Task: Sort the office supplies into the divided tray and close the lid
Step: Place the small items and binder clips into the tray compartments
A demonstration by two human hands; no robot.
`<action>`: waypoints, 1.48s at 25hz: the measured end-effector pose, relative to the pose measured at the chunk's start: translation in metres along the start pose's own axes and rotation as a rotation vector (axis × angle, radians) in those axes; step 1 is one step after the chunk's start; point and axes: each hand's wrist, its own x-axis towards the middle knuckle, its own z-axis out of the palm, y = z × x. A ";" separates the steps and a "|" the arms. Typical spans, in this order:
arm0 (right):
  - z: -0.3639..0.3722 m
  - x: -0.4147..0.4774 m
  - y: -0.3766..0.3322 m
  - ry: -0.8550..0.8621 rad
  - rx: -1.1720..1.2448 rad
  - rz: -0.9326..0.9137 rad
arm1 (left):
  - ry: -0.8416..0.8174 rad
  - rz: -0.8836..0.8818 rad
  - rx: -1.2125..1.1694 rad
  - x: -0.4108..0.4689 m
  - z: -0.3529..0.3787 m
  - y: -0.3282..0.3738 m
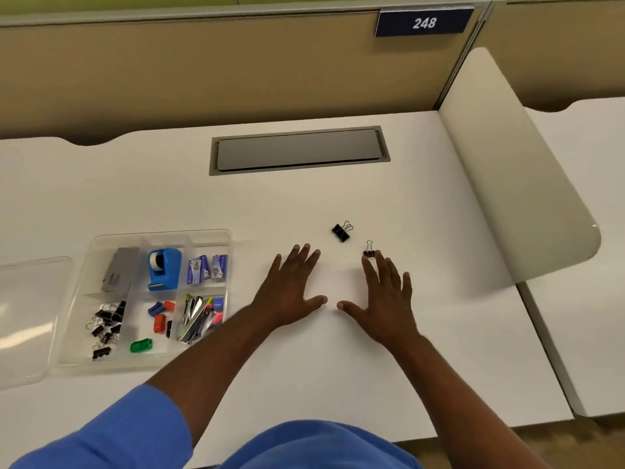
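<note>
A clear divided tray (216, 233) sits at the left of the white desk. Its compartments hold a blue tape dispenser (164, 269), staple boxes (207, 268), a grey flat item (118, 270), several black binder clips (106, 321), small coloured sharpeners (159, 321) and staplers with highlighters (199, 318). Its clear lid (30, 319) lies to the left of it. Two black binder clips lie loose on the desk: a larger one (341, 231) and a small one (369, 252) at my right fingertips. My left hand (292, 287) and right hand (385, 296) rest flat, fingers spread.
A grey cable hatch (297, 151) is set in the desk behind the hands. A white rounded divider (527, 184) bounds the desk on the right. A beige partition with a "248" sign (424, 22) stands at the back.
</note>
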 end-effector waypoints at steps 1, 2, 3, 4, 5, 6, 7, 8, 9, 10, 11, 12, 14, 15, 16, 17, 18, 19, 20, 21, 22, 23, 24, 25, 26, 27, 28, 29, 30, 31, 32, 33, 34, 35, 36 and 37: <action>0.002 0.003 0.006 -0.002 0.008 0.011 | 0.001 -0.003 -0.006 0.009 0.001 0.003; 0.003 0.007 0.009 -0.002 0.016 0.015 | -0.001 -0.009 -0.014 0.016 0.001 0.006; 0.004 0.010 0.011 -0.003 0.026 0.014 | -0.006 -0.010 -0.022 0.024 0.000 0.008; 0.006 0.015 0.014 -0.006 0.034 0.012 | -0.015 -0.008 -0.028 0.032 0.000 0.011; 0.007 0.019 0.016 -0.007 0.037 0.008 | -0.023 -0.006 -0.029 0.040 0.000 0.012; 0.008 0.024 0.016 -0.009 0.040 0.006 | -0.030 -0.002 -0.030 0.047 0.000 0.013; 0.009 0.030 0.017 -0.014 0.046 0.006 | -0.029 0.004 -0.032 0.055 -0.002 0.015; 0.009 0.036 0.016 -0.020 0.053 0.007 | -0.020 0.010 -0.032 0.063 -0.003 0.015; 0.009 0.042 0.015 -0.023 0.062 0.009 | -0.006 0.015 -0.026 0.071 -0.004 0.016; 0.009 0.047 0.014 -0.024 0.068 0.007 | 0.006 0.020 -0.019 0.078 -0.005 0.017; 0.008 0.051 0.012 -0.027 0.070 0.002 | 0.012 0.030 -0.017 0.084 -0.005 0.018; 0.009 0.056 0.011 -0.033 0.070 0.000 | 0.009 0.044 -0.019 0.091 -0.006 0.019; 0.010 0.062 0.009 -0.050 0.079 -0.007 | 0.000 0.069 -0.044 0.102 -0.008 0.022; 0.011 0.063 0.008 -0.057 0.089 -0.012 | 0.013 0.080 -0.055 0.106 -0.009 0.023; 0.012 0.064 0.007 -0.056 0.105 -0.019 | 0.036 0.095 -0.048 0.109 -0.009 0.024; 0.013 0.063 0.006 -0.043 0.127 -0.027 | 0.054 0.110 -0.027 0.110 -0.009 0.024; 0.013 0.062 0.005 -0.028 0.153 -0.035 | 0.062 0.120 -0.005 0.111 -0.009 0.024; 0.014 0.060 0.005 -0.018 0.177 -0.039 | 0.061 0.123 0.008 0.111 -0.008 0.024; 0.014 0.058 0.005 -0.015 0.197 -0.040 | 0.057 0.120 0.013 0.109 -0.006 0.023; 0.014 0.055 0.006 -0.015 0.211 -0.038 | 0.055 0.117 0.011 0.107 -0.005 0.022; 0.014 0.053 0.006 -0.015 0.220 -0.034 | 0.057 0.114 0.001 0.104 -0.005 0.022; 0.014 0.050 0.006 -0.011 0.227 -0.029 | 0.062 0.111 -0.015 0.100 -0.005 0.022; 0.013 0.048 0.006 -0.002 0.237 -0.022 | 0.064 0.110 -0.030 0.096 -0.005 0.023; 0.013 0.046 0.006 0.012 0.250 -0.013 | 0.062 0.114 -0.036 0.092 -0.005 0.024; 0.012 0.045 0.005 0.024 0.262 -0.002 | 0.056 0.119 -0.032 0.089 -0.005 0.025; 0.011 0.045 0.005 0.028 0.269 0.008 | 0.050 0.120 -0.022 0.088 -0.004 0.026; 0.010 0.044 0.005 0.028 0.271 0.010 | 0.047 0.114 -0.012 0.086 -0.004 0.028; 0.009 0.044 0.005 0.025 0.271 0.007 | 0.046 0.103 -0.008 0.083 -0.004 0.030; 0.007 0.043 0.005 0.020 0.280 0.005 | 0.046 0.090 -0.012 0.080 -0.003 0.033; 0.005 0.043 0.005 0.017 0.295 0.006 | 0.042 0.075 -0.026 0.076 -0.003 0.035; 0.004 0.042 0.004 0.018 0.314 0.009 | 0.034 0.051 -0.054 0.072 -0.003 0.037; 0.003 0.039 0.002 0.024 0.336 0.010 | 0.023 0.020 -0.094 0.067 -0.003 0.039; 0.002 0.036 0.000 0.036 0.359 0.009 | 0.011 -0.011 -0.143 0.062 -0.003 0.039; 0.002 0.033 -0.002 0.047 0.382 0.005 | 0.003 -0.037 -0.193 0.057 -0.004 0.039; 0.002 0.030 -0.005 0.057 0.406 -0.001 | 0.003 -0.054 -0.234 0.053 -0.003 0.039; 0.002 0.026 -0.008 0.067 0.430 -0.010 | 0.012 -0.068 -0.262 0.048 -0.004 0.038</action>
